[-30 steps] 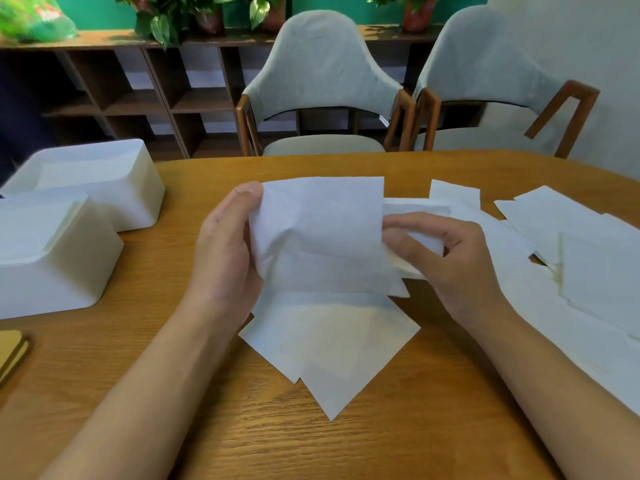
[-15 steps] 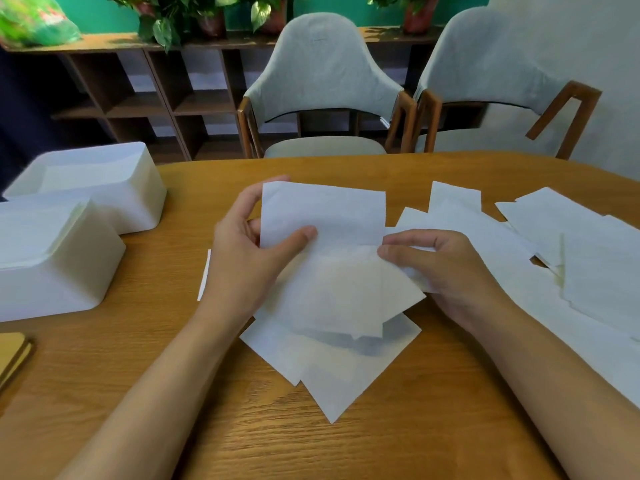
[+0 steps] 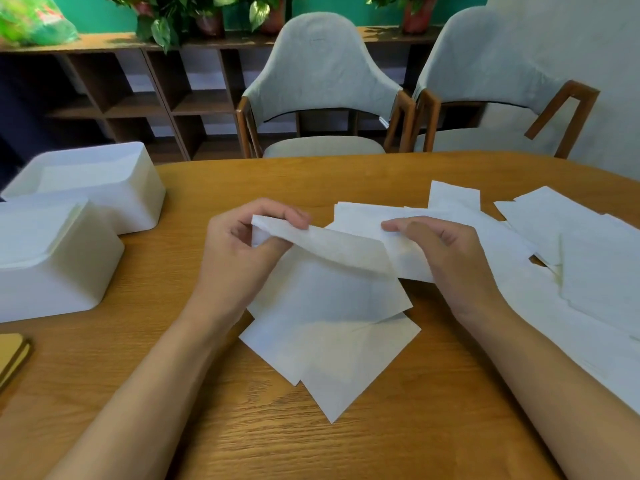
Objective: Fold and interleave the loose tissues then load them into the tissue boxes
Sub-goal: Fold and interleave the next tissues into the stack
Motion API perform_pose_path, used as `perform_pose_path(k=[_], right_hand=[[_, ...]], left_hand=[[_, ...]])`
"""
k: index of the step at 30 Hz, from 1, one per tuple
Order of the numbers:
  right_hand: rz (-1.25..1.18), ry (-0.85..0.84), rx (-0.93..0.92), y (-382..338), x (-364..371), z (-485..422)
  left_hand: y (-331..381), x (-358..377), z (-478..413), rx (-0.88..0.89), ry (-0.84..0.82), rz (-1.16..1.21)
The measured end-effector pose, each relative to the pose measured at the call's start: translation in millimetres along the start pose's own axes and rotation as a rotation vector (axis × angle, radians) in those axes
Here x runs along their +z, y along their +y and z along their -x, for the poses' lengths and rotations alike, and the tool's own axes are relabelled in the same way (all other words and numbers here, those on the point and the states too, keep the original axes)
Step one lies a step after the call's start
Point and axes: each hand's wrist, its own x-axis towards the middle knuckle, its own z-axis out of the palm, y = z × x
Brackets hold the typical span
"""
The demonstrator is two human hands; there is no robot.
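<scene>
A white tissue (image 3: pixel 332 247) is held just above the wooden table (image 3: pixel 311 438), its top edge folded over toward me. My left hand (image 3: pixel 242 251) pinches its left corner between thumb and fingers. My right hand (image 3: pixel 446 251) holds its right side, fingers curled over the paper. Below it lie folded tissues (image 3: pixel 332 341) in a small overlapping pile. A spread of loose tissues (image 3: pixel 571 258) covers the table's right side. Two white tissue boxes stand at the left: the near one (image 3: pixel 52 265) holds tissues, the far one (image 3: pixel 97 181) is open-topped.
Two grey chairs (image 3: pixel 322 88) stand behind the table, in front of a dark shelf unit (image 3: pixel 145 91) with potted plants. A tan flat object (image 3: pixel 14 355) lies at the table's left edge.
The tissue stood upright facing me a second ago. Both hands have brought its top edge down and forward, folding it over. My left hand shifted from its side to pinching the folded corner.
</scene>
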Motion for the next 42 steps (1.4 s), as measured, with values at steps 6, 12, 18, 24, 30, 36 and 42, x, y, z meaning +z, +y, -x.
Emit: perform_pose_path(k=[6, 12, 18, 24, 30, 36, 42], right_hand=[[0.043, 0.108, -0.168, -2, -7, 1], [0.076, 0.140, -0.192, -2, -9, -1], [0.067, 0.220, -0.204, -5, -19, -6], [0.112, 0.305, -0.241, -6, -21, -5], [0.083, 0.266, -0.314, -11, -17, -1], [0.006, 0.090, -0.392, -18, -12, 8], [-0.070, -0.109, -0.274, -24, -5, 16]], left_hand=[[-2, 2, 0, -0.022, -0.169, -0.068], [-10, 5, 0, -0.067, -0.105, -0.164], [-7, 3, 2, -0.101, -0.123, -0.158], [-4, 5, 2, -0.076, -0.193, -0.150], [0, 7, 4, -0.004, -0.190, -0.009], [-2, 10, 6, -0.038, -0.183, 0.147], [-5, 15, 10, 0.031, -0.138, 0.071]])
